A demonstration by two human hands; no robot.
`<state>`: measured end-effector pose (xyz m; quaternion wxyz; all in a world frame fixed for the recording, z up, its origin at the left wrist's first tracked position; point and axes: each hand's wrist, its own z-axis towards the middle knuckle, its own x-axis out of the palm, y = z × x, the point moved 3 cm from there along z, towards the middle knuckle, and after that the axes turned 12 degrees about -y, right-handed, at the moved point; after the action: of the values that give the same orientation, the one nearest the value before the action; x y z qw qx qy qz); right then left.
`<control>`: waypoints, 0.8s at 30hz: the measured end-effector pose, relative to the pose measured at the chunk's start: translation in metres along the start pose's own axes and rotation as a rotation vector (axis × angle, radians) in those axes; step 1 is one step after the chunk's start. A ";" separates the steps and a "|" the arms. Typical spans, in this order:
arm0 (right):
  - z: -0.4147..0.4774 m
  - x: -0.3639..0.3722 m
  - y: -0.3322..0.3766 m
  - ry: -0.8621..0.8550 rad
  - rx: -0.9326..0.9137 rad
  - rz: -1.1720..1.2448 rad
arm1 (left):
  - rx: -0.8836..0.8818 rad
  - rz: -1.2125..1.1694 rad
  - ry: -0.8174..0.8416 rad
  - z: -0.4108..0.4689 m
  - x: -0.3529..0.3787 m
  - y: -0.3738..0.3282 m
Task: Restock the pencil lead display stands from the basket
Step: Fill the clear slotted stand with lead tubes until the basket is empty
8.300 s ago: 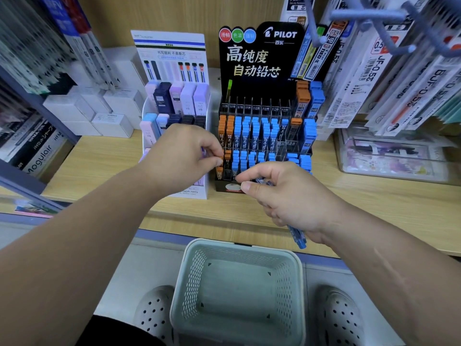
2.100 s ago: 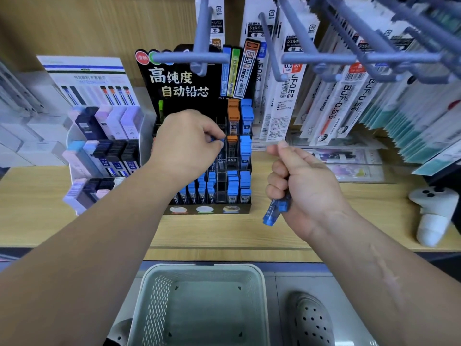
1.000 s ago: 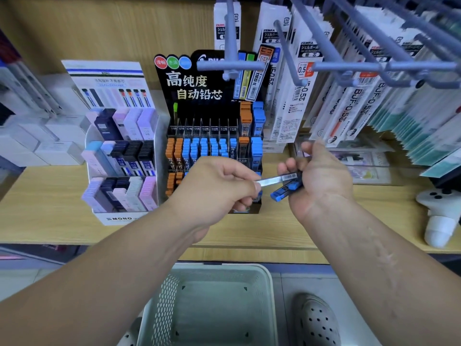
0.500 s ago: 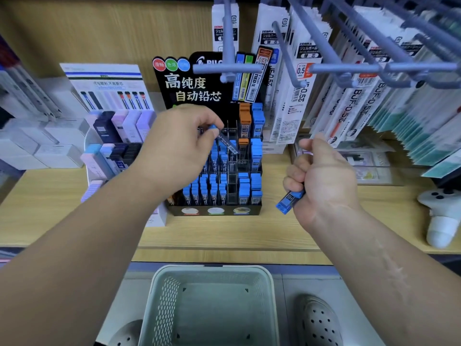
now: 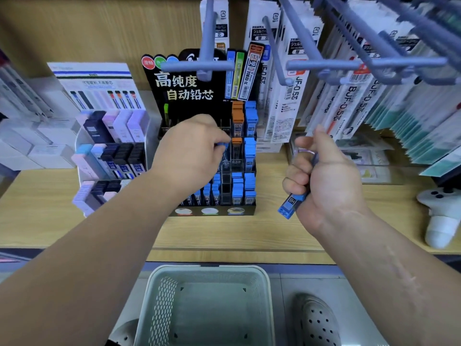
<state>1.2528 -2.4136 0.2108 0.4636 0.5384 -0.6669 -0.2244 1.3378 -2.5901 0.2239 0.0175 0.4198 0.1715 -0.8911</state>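
The basket [image 5: 162, 303] at bottom centre looks empty as far as I can see in. Centre right, my right hand [image 5: 324, 178] grips a blue HB case [image 5: 290, 204]. My left hand [image 5: 189, 148] pinches a blue-capped case [image 5: 222, 146] at the black stand [image 5: 249, 212]; I should hold it upright over a free slot and slide it straight down. Stocked cases [image 5: 250, 156], blue and orange, fill most slots, and a few slots are bare

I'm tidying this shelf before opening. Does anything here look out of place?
Yes: a white handheld controller sits at the far right of the wooden shelf, below the hanging refill packs; it is not stationery. In the black lead stand, one column of slots beside the blue cases looks empty.
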 end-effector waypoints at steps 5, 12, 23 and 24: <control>0.001 0.003 -0.005 0.063 0.129 0.127 | -0.151 -0.053 -0.064 0.004 -0.002 0.006; 0.008 0.008 -0.010 0.066 0.173 0.265 | -0.390 -0.297 -0.060 -0.003 -0.018 -0.017; -0.009 0.025 -0.012 0.059 -0.050 0.193 | -1.137 -1.043 0.497 -0.055 -0.002 -0.045; -0.010 0.026 -0.012 0.058 -0.075 0.158 | -1.166 -1.065 0.466 -0.055 -0.004 -0.043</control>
<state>1.2679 -2.4394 0.2162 0.5187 0.4727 -0.6848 -0.1963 1.3734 -2.5327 0.2067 -0.2283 0.3799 0.7821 -0.4381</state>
